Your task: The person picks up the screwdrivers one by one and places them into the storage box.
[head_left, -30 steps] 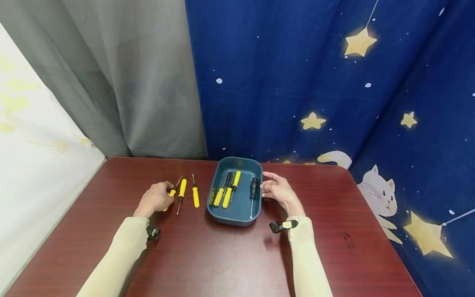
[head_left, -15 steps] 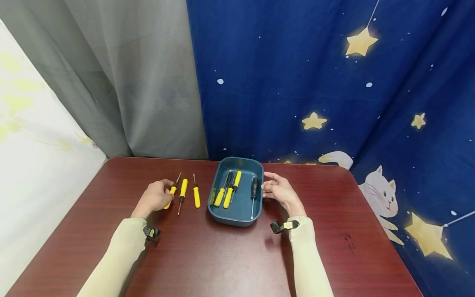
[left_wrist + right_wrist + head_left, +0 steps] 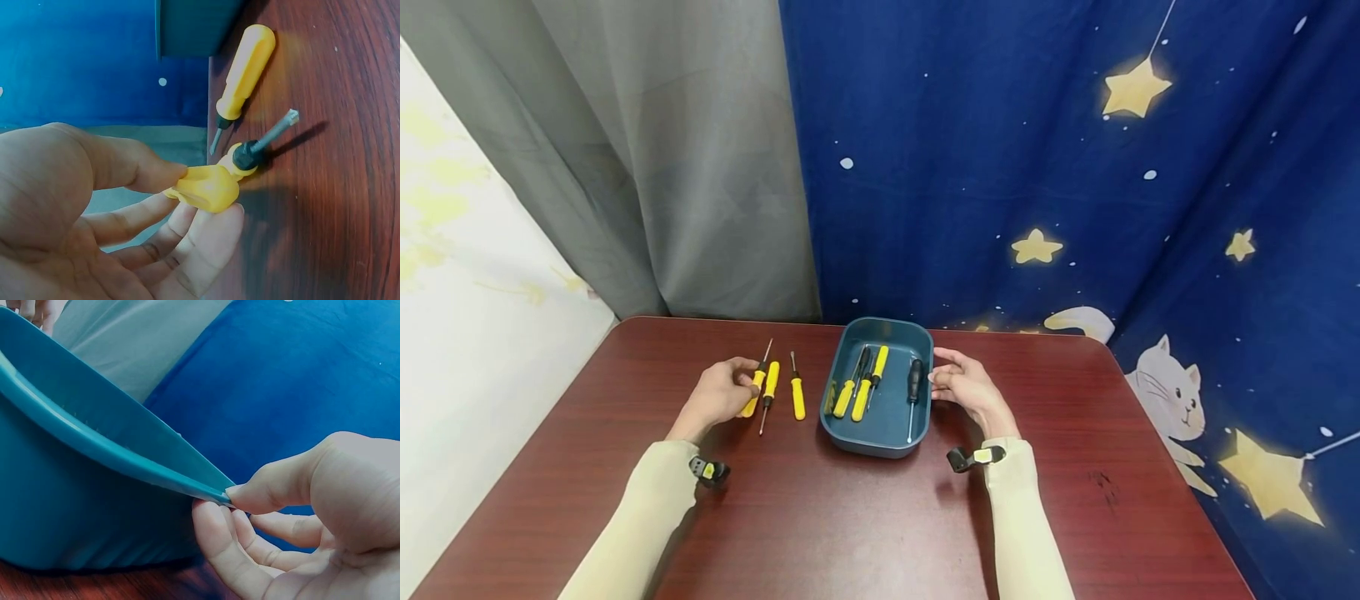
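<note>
In the head view my left hand pinches the yellow handle of a screwdriver between thumb and fingers, its shaft pointing away from me. Right beside it lies a second yellow screwdriver, shaft toward me. A third yellow screwdriver lies farther right, shaft away. My right hand pinches the right rim of a dark teal box; in the right wrist view the thumb is on the edge, fingers below it. Inside the box are several screwdrivers, with yellow handles on the left and a black one at right.
Everything stands on a reddish-brown wooden table. Its far edge meets a grey curtain and a blue starry curtain. A white cloth hangs along the left side.
My left hand has shifted the pinched screwdriver slightly right and away from me, next to the second one. The right hand stays at the box's rim.
</note>
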### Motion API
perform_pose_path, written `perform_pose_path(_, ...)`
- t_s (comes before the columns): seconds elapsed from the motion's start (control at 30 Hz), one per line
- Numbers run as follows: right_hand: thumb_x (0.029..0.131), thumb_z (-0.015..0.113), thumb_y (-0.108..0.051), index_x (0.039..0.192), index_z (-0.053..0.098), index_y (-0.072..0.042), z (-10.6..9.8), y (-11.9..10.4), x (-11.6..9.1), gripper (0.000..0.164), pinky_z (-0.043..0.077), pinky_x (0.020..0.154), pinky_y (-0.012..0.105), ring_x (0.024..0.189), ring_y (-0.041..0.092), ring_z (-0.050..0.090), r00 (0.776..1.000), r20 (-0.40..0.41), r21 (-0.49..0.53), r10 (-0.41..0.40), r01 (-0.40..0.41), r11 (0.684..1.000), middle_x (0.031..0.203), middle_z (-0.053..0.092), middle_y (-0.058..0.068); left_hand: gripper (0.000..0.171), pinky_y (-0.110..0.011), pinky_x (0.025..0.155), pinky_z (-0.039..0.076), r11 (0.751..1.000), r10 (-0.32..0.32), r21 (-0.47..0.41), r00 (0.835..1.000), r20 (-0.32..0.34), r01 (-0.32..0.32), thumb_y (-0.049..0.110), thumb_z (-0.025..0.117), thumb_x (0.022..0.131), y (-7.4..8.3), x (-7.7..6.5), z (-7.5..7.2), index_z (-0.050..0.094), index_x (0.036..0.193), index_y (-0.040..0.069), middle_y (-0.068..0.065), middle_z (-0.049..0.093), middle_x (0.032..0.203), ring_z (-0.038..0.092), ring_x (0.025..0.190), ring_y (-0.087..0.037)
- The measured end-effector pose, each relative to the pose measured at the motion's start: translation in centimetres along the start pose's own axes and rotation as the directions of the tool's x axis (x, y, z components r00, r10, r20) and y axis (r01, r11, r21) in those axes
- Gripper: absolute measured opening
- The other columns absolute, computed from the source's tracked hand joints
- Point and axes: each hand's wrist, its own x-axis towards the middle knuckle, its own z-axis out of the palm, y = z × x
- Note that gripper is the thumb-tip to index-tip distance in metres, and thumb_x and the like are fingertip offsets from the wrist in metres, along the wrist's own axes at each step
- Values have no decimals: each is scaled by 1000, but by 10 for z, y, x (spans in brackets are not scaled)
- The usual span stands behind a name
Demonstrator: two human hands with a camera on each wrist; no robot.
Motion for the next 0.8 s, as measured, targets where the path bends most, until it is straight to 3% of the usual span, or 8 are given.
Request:
perform_pose_path(0.27,93,58,9,153,42,-2,-1,1,0,63,61,70,26,76,15,67,1000,-2,-4,1,-1,1000,96,66,10,48,-27,62,59,992,11,-126,999,46,-5,5,62,94,5,1,3,53,141,-2,-19,61,107,63,78,-21)
perform_pose_path(0.8,92,58,9,153,42,-2,0,1,1,64,61,69,26,75,15,67,1000,-8,5,-3,3,1000,94,66,10,47,-34,66,63,976,73,-208,995,64,-58,6,62,98,21,1,10,53,143,0,-17,62,105,66,80,-22)
